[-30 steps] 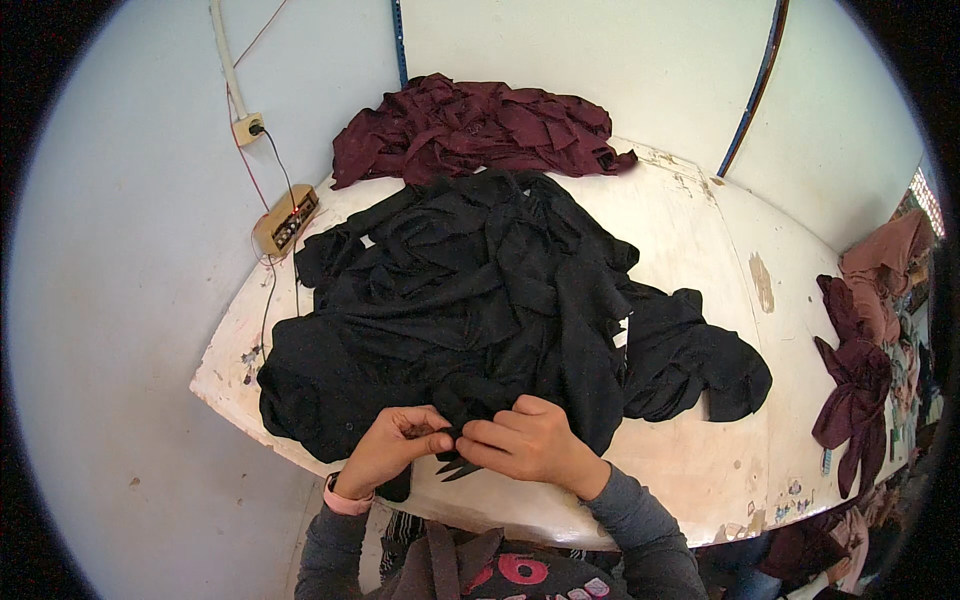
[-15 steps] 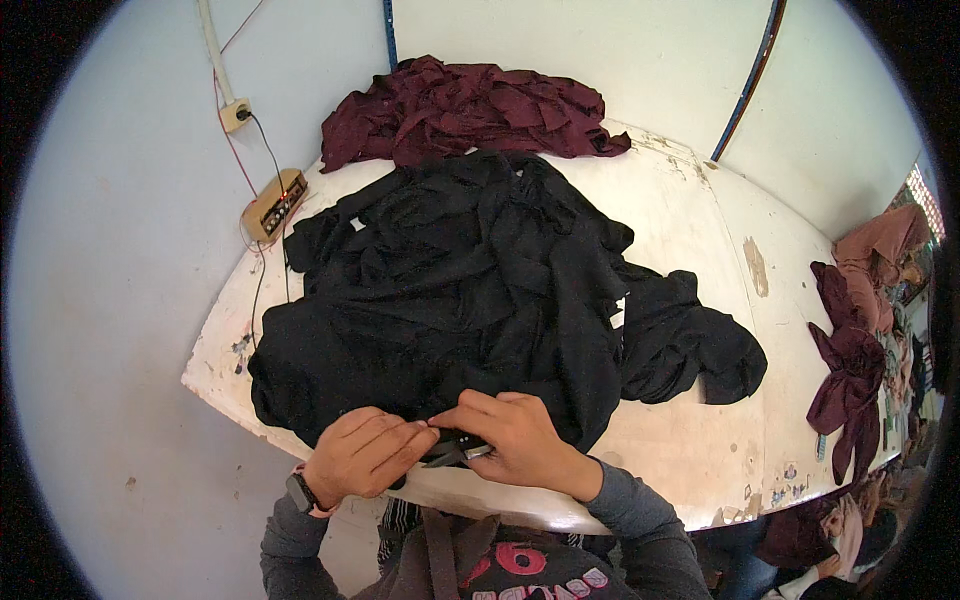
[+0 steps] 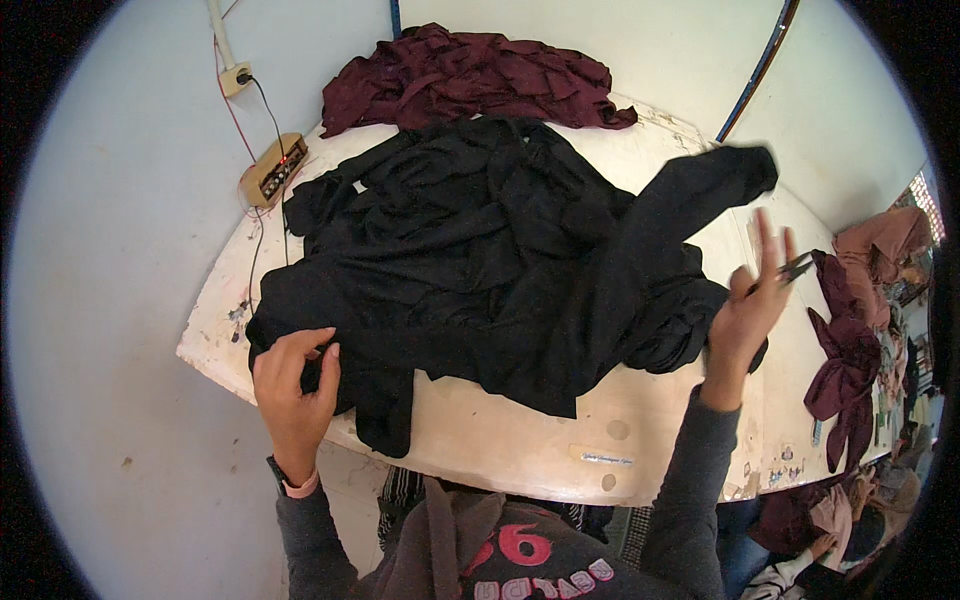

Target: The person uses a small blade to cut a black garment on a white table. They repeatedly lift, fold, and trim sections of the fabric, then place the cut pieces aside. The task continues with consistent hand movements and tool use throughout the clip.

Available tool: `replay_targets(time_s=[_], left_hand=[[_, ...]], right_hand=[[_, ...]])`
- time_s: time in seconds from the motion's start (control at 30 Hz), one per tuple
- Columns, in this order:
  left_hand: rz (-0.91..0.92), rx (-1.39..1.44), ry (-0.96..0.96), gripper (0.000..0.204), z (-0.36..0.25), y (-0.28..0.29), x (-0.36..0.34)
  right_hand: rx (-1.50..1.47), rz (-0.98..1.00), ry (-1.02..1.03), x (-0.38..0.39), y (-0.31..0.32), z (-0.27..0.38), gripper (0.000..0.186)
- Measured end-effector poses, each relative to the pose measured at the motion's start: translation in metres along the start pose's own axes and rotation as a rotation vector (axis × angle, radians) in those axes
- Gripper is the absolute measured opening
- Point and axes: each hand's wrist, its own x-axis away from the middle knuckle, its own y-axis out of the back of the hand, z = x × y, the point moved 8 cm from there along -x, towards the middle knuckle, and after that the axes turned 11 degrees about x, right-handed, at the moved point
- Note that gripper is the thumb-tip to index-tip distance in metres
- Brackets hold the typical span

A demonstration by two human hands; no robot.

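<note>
Black cloth, seemingly a garment (image 3: 450,270), lies heaped and creased across the middle of the table. Over its near left corner is my left hand (image 3: 298,385), fingers curved; a small gap shows between thumb and fingertip, with black cloth behind. Away to the right, my right hand (image 3: 750,305) is raised beside a long black flap of the cloth (image 3: 715,180). A pair of small dark thread snips (image 3: 787,272) sits in that hand, its upper fingers spread and slightly blurred. The flap's far end is blurred too.
Maroon cloth (image 3: 470,80) is piled at the table's back edge. A tan box with wires (image 3: 275,170) sits at the far left by the wall. More maroon cloth (image 3: 845,360) lies at the right edge of the white table (image 3: 520,450). Other people are partly visible lower right.
My hands have parted from near the front edge: the left went left, the right swung far right and up with the snips. A black flap now stretches to the upper right.
</note>
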Motion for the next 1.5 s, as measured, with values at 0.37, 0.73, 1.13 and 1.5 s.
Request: replay_targets(time_s=[0.37,0.73,1.13,1.5], left_hand=[[0.142,-0.101,0.072,0.047,0.025,-0.049,0.010],[-0.086,0.000,-0.001,0.021,0.104,-0.009,-0.097],[0.005,-0.072,0.051,0.029,0.186,0.044,-0.085],[0.643,0.621,0.041,0.039,-0.015,-0.068,-0.037]], right_hand=[[0.968,0.696,0.528,0.090,-0.041,-0.036,0.046],[1.103,-0.013,0.768,-0.046,0.009,0.087,0.030],[1.144,0.999,0.349,0.076,-0.006,-0.002,0.036],[0.265,0.977,-0.340,0.118,-0.050,-0.010,0.024]])
